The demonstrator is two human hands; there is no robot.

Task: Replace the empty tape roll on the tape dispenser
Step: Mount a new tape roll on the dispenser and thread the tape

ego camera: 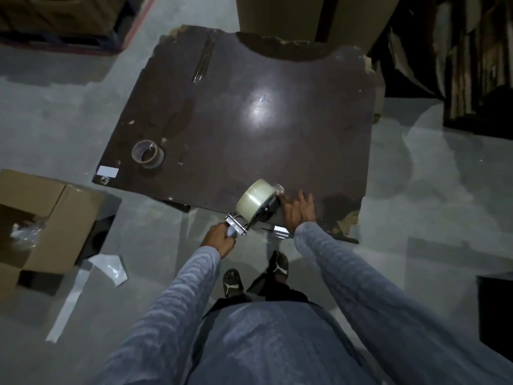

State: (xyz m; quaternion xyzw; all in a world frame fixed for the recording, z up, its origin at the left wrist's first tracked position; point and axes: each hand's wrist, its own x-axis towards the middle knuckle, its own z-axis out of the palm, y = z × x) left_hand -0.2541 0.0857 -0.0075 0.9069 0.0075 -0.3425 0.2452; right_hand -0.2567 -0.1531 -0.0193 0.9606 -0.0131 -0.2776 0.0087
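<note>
Tape dispenser (249, 220) — left hand (218, 241) clamped on handle to steady it; right hand (297, 209), fingers spread, seats full roll (255, 198). Empty core (147, 155) aside on worktop (249, 120).

Dim overhead lighting; a bright glare patch on the dark table top (266, 107). Soft shadows pool on the grey floor (416, 176). Wide-angle bending and slight blur mark the edges.

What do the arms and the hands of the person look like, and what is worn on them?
Both arms wear long grey-blue sleeves of a ribbed, knitted-looking fabric that end at the wrists. The left hand and the right hand are bare: no gloves. No ring or watch is visible in this dim picture.
</note>
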